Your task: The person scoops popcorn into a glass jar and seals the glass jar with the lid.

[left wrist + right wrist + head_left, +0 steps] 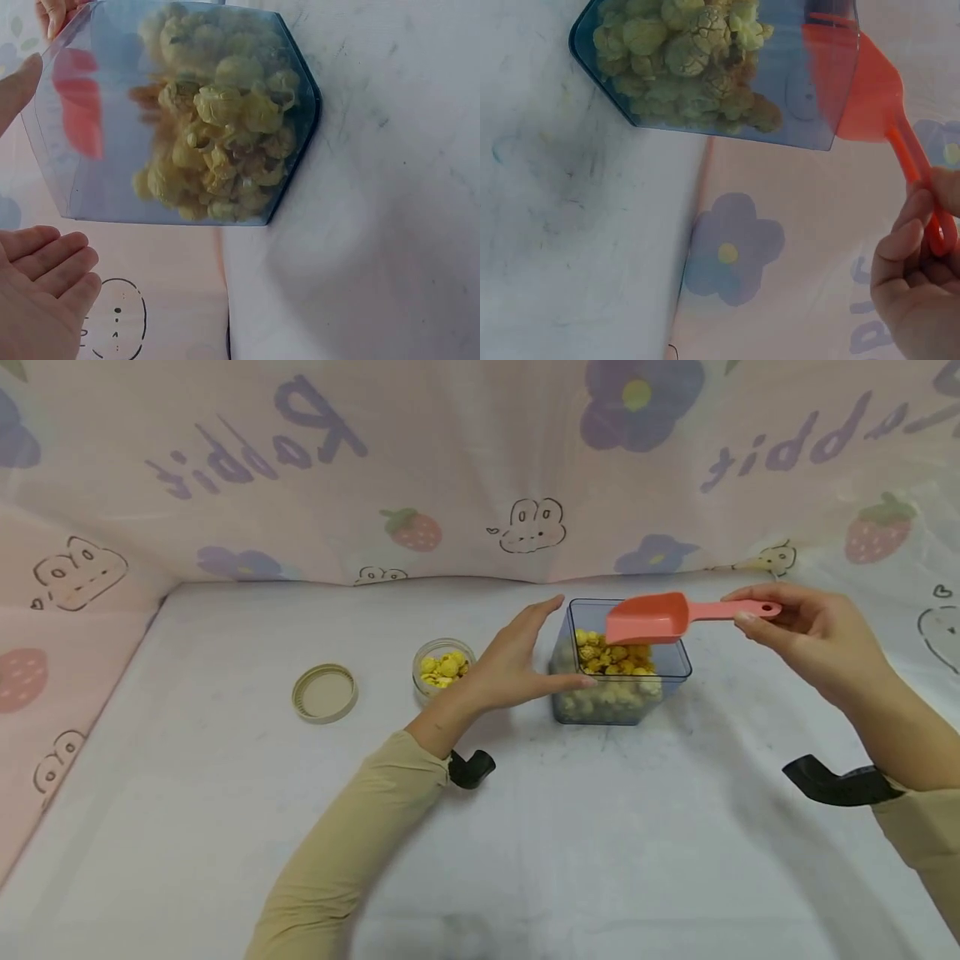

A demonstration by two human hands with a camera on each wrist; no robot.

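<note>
A clear blue square container (pixel 670 670) holds yellow puffed snack balls (pixel 611 658). My left hand (pixel 536 647) is open beside the container's left wall, with straight fingers reaching along it and the thumb at its front corner. Above the container my right hand (pixel 757 618) pinches the handle of a salmon-pink scoop (pixel 651 617); what the scoop's bowl holds is hidden. In the left wrist view the container (pixel 112 187) and snack balls (pixel 225 150) fill the frame, with my fingers (pixel 45 270) apart from the wall. The right wrist view shows the scoop (pixel 877 97) behind the container (pixel 802 112).
A small round glass jar (pixel 444 668) with some yellow pieces stands just left of my left hand. Its beige lid (pixel 325 692) lies flat further left. A white cloth (pixel 600 827) covers the table, and patterned pink fabric (pixel 450 468) walls the back and left.
</note>
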